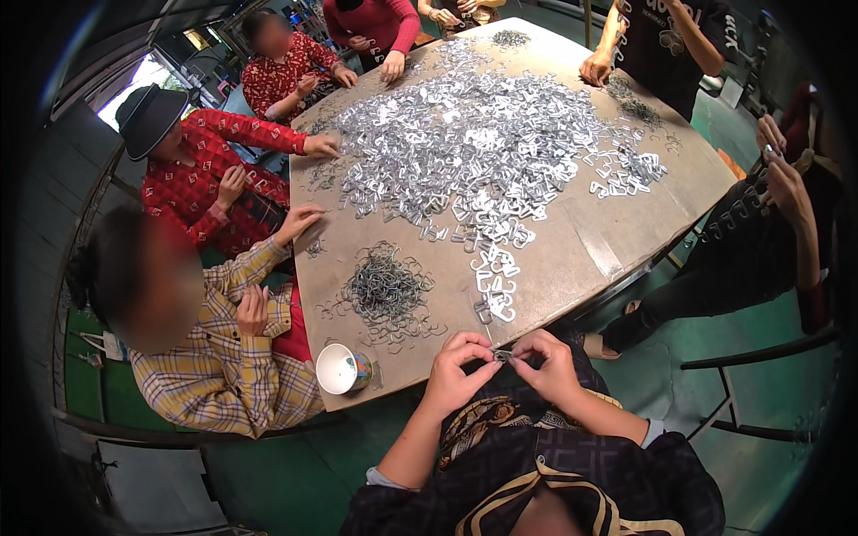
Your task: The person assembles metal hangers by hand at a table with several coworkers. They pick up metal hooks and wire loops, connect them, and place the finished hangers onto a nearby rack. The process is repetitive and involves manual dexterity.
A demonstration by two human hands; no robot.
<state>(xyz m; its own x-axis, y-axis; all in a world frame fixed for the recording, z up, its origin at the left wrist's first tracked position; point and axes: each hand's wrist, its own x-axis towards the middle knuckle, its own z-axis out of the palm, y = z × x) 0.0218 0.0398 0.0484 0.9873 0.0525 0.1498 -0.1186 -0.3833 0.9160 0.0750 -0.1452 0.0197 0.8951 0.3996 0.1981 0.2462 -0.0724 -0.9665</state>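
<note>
Just off the table's near edge, my left hand (462, 369) and my right hand (547, 363) meet with fingertips pinched on a small grey metal piece (503, 355). The fingers cover much of it, so its exact shape cannot be made out. Straight ahead of my hands, a strip of flat silvery hook-shaped metal pieces (497, 284) runs down from the large heap (474, 143). To the left lies a round pile of thin, dark bent wire hooks (386, 288).
A paper cup (338, 369) stands at the brown table's (572, 277) near left corner. People sit or stand around it; a person in a yellow plaid shirt (223, 357) is closest on my left. At right, another person's hands (782, 170) hold linked pieces near a dark chair frame (760, 357).
</note>
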